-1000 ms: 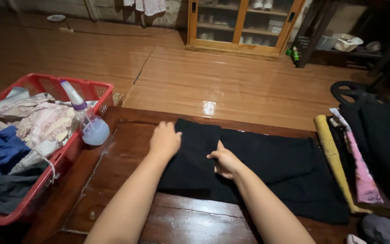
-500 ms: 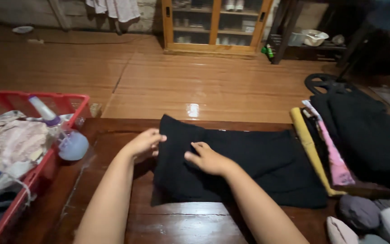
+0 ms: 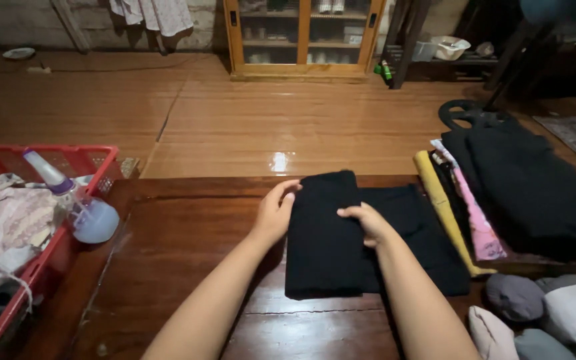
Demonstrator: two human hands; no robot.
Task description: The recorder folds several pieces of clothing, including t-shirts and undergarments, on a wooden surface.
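A black garment (image 3: 328, 233) lies folded on the dark wooden table (image 3: 188, 240), its left part doubled over into a narrower panel. My left hand (image 3: 276, 212) rests at the garment's left fold edge, fingers curled onto the cloth. My right hand (image 3: 366, 223) lies flat on top of the folded panel, pressing on its right edge. Both forearms reach in from the bottom of the view.
A red laundry basket (image 3: 88, 160) full of mixed clothes stands at the left with a spray bottle (image 3: 81, 207) leaning on it. Folded clothes (image 3: 495, 193) are piled at the right, rolled grey items (image 3: 535, 307) at the lower right. A wooden cabinet (image 3: 301, 37) stands across the floor.
The garment's left part has been folded over to the right, making it narrower. Both hands moved right with it, and the camera view shifted right.
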